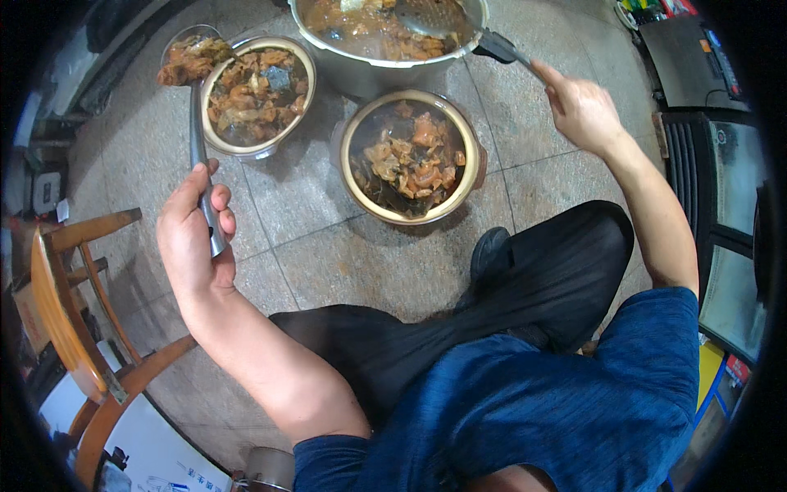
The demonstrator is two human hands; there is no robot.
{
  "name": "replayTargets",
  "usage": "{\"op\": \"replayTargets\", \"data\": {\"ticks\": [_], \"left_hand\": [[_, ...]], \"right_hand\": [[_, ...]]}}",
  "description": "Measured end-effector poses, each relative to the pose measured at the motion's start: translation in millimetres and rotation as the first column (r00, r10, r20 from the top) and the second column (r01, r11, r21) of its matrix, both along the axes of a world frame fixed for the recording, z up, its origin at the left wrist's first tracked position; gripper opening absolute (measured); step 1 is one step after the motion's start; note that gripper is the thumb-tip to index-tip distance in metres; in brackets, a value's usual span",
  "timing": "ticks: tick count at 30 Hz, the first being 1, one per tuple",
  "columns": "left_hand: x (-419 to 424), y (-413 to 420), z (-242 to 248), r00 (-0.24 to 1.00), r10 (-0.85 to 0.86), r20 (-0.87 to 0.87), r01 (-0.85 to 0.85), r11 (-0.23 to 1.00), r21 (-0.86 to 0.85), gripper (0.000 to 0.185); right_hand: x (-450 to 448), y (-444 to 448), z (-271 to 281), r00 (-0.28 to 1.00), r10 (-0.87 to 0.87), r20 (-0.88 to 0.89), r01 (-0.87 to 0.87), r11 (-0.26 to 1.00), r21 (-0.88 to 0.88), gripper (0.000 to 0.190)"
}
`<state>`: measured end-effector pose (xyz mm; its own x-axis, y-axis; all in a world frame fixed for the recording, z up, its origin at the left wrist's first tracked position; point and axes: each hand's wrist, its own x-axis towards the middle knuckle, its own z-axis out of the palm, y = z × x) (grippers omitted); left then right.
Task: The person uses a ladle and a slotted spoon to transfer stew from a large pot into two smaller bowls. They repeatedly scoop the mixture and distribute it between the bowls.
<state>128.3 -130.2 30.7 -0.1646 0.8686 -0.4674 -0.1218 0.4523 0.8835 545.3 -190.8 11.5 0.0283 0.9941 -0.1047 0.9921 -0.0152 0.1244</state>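
Observation:
My left hand [200,221] is closed round the metal handle of a ladle [197,123]. Pieces of stewed meat [187,60] fill the ladle, which is held over the left edge of a round clay pot [310,71] of meat in broth. A second clay pot [350,178], holding meat pieces and dark liquid, stands on the floor in front of me. Beyond both is a large metal pot [375,77] of stew, cut off by the top of the view. My right hand [581,111] grips the dark handle of a perforated skimmer [430,15], whose bowl rests in that stew.
A wooden chair [58,295] stands at the left. Along the right side is a black glass-fronted cabinet [728,178]. My bent knee [602,227] and dark shoe [490,252] are near the middle clay pot. A metal container [269,467] is at the bottom.

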Motion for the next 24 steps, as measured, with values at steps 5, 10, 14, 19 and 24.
{"op": "replayTargets", "data": {"ticks": [5,10,14,19,24], "left_hand": [[2,-4,0,0.998,0.031,-0.053,-0.032,0.999,-0.021,0.028],[0,-2,-1,0.999,0.045,-0.007,-0.046,0.998,-0.032,0.028],[0,0,-3,0.999,0.013,0.029,-0.013,1.0,-0.009,0.028],[1,-5,-2,1.0,-0.004,0.011,0.004,1.0,0.016,0.029],[-8,-2,-7,0.997,-0.026,0.073,0.026,1.0,0.003,0.029]], "right_hand": [[10,24,-13,0.933,0.126,0.336,-0.14,0.99,0.018,0.056],[-8,55,-26,0.914,0.244,0.324,-0.224,0.97,-0.098,0.048],[-15,86,-39,0.962,0.217,0.168,-0.183,0.963,-0.196,0.035],[13,119,-24,0.897,0.273,-0.349,-0.392,0.854,-0.341,0.035],[-3,91,-14,0.989,0.14,-0.053,-0.149,0.946,-0.287,0.043]]}}
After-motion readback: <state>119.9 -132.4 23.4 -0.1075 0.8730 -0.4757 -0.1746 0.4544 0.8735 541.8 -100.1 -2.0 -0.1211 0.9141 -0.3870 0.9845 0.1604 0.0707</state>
